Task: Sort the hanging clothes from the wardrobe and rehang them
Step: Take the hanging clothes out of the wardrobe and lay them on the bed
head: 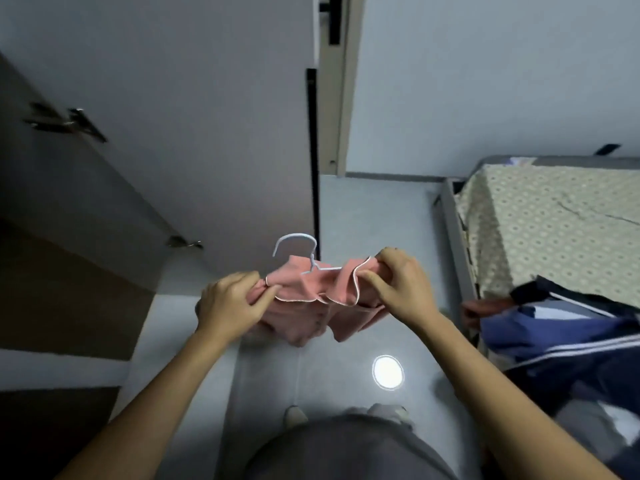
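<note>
Both hands are fitting a pink top onto a hanger, held over the floor by the wardrobe door. Left hand & right hand are each pinching a shoulder w/ curled fingers. Probably best seating both shoulders evenly, hook staying free.

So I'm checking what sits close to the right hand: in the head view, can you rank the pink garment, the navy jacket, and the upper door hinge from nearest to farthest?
1. Pink garment: gripped by the right hand, centre.
2. Navy jacket: on the bed's edge, to the right.
3. Upper door hinge: far left, on the open wardrobe door.
</note>
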Demonstrator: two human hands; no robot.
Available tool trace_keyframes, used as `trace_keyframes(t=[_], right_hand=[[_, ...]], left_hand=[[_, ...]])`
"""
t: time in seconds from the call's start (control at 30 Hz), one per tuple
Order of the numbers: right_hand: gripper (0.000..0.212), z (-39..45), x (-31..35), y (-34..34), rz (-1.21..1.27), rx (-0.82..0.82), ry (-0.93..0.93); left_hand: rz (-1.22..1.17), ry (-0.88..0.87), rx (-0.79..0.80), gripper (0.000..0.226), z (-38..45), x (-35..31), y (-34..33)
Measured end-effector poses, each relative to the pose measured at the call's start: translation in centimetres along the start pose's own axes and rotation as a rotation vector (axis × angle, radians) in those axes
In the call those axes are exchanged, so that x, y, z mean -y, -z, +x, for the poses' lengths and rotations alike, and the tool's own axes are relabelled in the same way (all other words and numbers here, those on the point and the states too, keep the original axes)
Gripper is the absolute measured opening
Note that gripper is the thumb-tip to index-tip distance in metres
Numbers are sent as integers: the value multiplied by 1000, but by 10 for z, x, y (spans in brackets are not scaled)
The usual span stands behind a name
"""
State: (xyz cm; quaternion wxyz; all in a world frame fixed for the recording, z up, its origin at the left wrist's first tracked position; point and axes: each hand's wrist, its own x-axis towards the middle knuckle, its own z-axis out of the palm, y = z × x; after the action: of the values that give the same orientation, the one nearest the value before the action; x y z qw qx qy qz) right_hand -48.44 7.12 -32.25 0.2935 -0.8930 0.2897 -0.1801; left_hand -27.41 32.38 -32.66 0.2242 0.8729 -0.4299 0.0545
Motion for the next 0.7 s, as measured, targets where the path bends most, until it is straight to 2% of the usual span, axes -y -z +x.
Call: trace_keyframes(t=[0.13,0.27,0.5,0.7], right_hand=[[47,-40,-64,59,-46,-171,-143],[39,-83,-117,115,-82,-314,-285],[38,-161,-194,207,-151,-564,-559],[33,-223,-242,269,-221,-750,-793]], left_hand=[[-49,-186,63,48,41,-81,-37],[-101,-383,87,45,80,-172,-68],[-138,-639,126,51,124,-339,-125],[-229,-862,225,51,141,-475,-185]])
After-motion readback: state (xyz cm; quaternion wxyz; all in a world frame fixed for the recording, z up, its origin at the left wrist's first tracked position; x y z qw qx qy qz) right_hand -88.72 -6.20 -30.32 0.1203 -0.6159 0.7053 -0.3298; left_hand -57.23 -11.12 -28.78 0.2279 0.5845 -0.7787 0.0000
